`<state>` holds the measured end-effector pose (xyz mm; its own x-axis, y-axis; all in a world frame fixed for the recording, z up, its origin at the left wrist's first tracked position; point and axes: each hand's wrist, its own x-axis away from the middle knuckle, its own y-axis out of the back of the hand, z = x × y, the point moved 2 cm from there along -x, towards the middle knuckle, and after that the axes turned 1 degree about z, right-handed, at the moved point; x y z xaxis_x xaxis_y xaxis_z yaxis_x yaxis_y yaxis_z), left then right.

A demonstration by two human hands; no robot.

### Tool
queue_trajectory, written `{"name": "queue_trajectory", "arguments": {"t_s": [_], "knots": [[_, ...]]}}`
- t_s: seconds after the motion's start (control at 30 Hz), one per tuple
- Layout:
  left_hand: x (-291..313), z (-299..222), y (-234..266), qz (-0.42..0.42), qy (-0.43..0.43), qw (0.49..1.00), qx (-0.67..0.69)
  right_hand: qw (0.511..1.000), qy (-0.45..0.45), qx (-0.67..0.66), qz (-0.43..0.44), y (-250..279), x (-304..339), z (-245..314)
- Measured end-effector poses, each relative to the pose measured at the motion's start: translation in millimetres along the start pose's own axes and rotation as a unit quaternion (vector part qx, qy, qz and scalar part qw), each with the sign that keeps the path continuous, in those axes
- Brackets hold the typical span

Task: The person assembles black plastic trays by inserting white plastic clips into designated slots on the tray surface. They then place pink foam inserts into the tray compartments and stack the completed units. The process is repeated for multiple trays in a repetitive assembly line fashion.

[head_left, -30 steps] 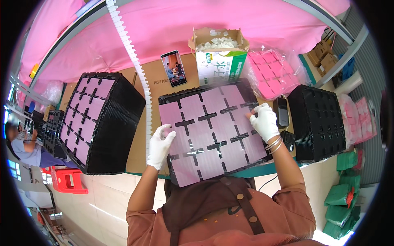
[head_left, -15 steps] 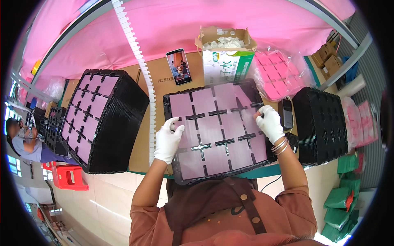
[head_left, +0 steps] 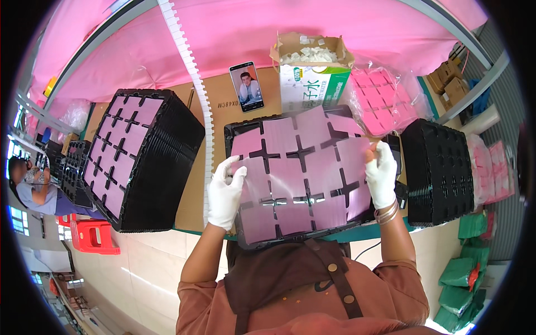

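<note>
A thin, glossy pink-purple film sheet with cross-shaped cutouts is held between my gloved hands over a black plastic tray. Its surface bulges and sits askew, and the tray's rim shows at the far left corner and along the near edge. At the sheet's left edge, my left hand pinches it between thumb and fingers. My right hand grips the right edge, a bare fingertip poking from the white glove. The tray's cavities are mostly hidden under the film.
On the left leans a tall stack of black trays, pink sheet on top. Another black stack stands right. Behind are a phone, a carton of white bits and bagged pink pieces. A person sits far left.
The film lay nearly flat on the tray; now its edges are raised and its cutouts have shifted off the tray's ribs. My right hand has moved slightly right. The phone picture changed.
</note>
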<state>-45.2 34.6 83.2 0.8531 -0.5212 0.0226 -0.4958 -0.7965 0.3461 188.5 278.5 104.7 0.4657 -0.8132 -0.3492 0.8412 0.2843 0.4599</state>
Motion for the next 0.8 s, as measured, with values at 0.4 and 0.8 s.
{"name": "queue_trajectory", "arguments": {"t_s": [0.4,0.8], "knots": [[-21.9,25.8,-11.1,0.017,-0.046,0.981,-0.190,0.958,-0.067,0.257,0.105,-19.9,-17.7,-49.5],[-18.9,20.9,-11.4,0.021,-0.053,0.950,-0.306,0.958,-0.069,0.237,0.144,-20.4,-18.5,-48.1]]}}
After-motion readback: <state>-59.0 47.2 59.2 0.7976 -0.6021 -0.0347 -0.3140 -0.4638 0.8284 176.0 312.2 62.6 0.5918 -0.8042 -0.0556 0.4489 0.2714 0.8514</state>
